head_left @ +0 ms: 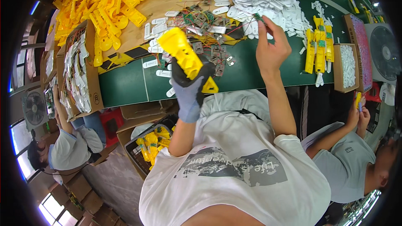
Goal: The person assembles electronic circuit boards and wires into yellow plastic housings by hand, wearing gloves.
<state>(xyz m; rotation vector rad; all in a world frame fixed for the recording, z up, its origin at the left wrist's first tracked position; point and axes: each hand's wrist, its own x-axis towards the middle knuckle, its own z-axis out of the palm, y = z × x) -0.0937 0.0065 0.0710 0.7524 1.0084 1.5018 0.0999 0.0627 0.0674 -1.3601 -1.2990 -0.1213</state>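
Note:
My left hand (189,90), in a grey and black glove, is closed round a yellow plastic housing (181,49) above the green table's near edge. The housing tilts up and to the left; its lower end shows below the glove. My bare right hand (274,50) is raised to the right of it, thumb and forefinger pinching a small green circuit board (257,17) with thin wires. Between and beyond the hands lies a tangle of wired circuit boards (205,21). White plastic pieces (163,73) are scattered near my left hand.
Yellow housings (113,4) are heaped far left, white covers (268,0) at the back. A box of white wired parts (79,71) stands left. Filled yellow housings (319,46) and a tray of white bits (347,65) lie right. Co-workers sit either side; a crate (136,152) stands below.

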